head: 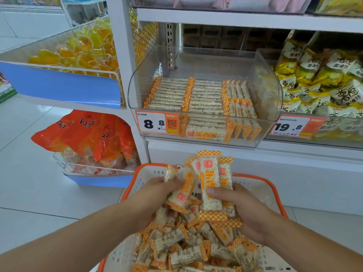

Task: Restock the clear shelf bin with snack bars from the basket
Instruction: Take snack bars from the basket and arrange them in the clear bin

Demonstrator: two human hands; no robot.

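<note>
Both hands' fingers (213, 190) grip snack bars (210, 185) above the basket (275, 185), below the clear bin (271, 91).

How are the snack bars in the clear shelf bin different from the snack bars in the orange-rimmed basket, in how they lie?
The orange-and-white wrapped snack bars in the clear plastic shelf bin lie in tidy rows, packed side by side; the same kind of bars in the orange-rimmed white basket lie in a loose heap, pointing every way. The bin bars fill only the front of the bin; the basket bars cover most of the basket floor. Both share the orange checkered wrapper ends.
</note>
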